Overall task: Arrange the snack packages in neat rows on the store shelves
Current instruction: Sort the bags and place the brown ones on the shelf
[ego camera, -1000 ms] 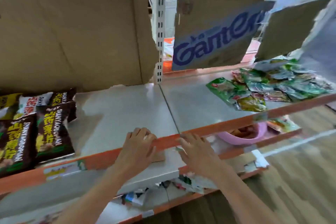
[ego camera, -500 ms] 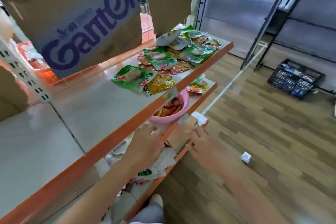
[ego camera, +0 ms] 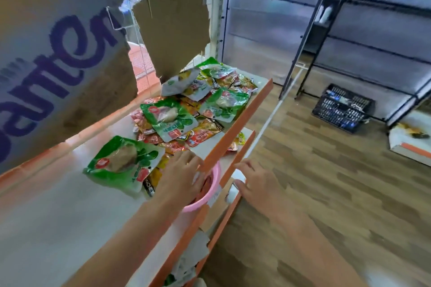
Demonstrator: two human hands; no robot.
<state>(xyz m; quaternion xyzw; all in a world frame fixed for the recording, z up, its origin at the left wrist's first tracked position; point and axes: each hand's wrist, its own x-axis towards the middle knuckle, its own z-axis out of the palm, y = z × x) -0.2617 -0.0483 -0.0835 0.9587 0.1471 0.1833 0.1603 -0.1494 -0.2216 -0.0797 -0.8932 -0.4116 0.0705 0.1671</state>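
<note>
Nearest the viewer, the right hand (ego camera: 257, 185) is laid with relaxed, spread fingers on the orange-edged lower shelf lip (ego camera: 235, 170), nothing being grasped. Just beside it, the left hand (ego camera: 180, 176) is reached over the orange front edge of the white upper shelf (ego camera: 235, 127), above a round pink plastic bowl (ego camera: 210, 196) that is tucked on the level below. Its fingertips are hidden at the bowl, so whether anything is pinched cannot be told.

A flat green foil snack pouch (ego camera: 122, 163) is seen lying alone just left of that hand. Farther back, a loose heap of green, red and yellow foil snack packages (ego camera: 198, 109) is piled untidily toward the shelf's far end, not yet set in rows.

The slick pouches overlap close to the front edge, so a careless sweep of the forearm could probably send some over it to the wood-pattern floor (ego camera: 326, 170). The bowl could likewise be tipped if it is caught under the shelf edge while being drawn out. Behind, the hanging torn brown cardboard sheet (ego camera: 172, 21) could be snagged by packages pushed too far back.
</note>
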